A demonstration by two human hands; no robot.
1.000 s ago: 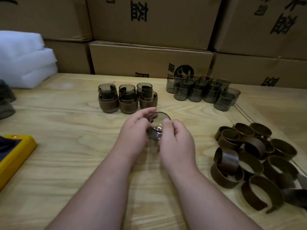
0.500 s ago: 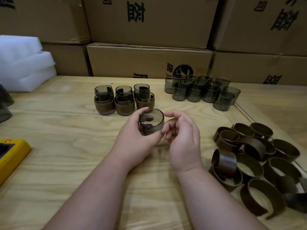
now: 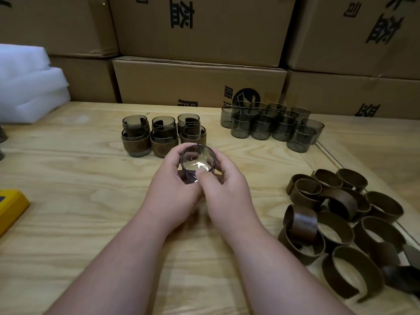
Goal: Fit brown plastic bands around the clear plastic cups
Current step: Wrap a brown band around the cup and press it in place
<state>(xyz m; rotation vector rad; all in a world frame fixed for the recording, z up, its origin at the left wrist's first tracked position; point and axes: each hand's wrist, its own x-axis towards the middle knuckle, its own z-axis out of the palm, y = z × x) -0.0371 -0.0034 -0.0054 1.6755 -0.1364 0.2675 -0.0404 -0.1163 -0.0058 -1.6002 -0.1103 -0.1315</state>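
Holding: a clear smoky round plastic cup [image 3: 197, 163] sits between both hands above the pale wooden surface [image 3: 68, 201], mouth tilted toward the camera, near the middle of the view
Left hand: the left hand [image 3: 172, 189] has its fingers curled round the cup's left side and base
Right hand: the right hand [image 3: 227, 189] has its fingers clamped on the cup's right side, thumb on the near wall
Band on this cup: none clearly shows; the lower wall is hidden by the hands, so I cannot tell
Doing it well: my judgement is that the cup wants one steady hand at the base while the other brings an open band up around the wall, level and snug below the rim, like the finished ones
Finished cups: six banded cups [image 3: 163, 137] in two rows of three, just beyond the hands
Bare cups: a tight cluster of unbanded smoky cups [image 3: 270, 126] farther right, roughly a dozen; overlap blocks an exact count
Loose bands: a heap of brown split plastic bands [image 3: 350, 228] to the right, about fifteen, some nested
Around: stacked brown cardboard boxes [image 3: 200, 83] behind, white foam sheets [image 3: 27, 87] far left, a yellow block-shaped object [image 3: 11, 205] at the left edge
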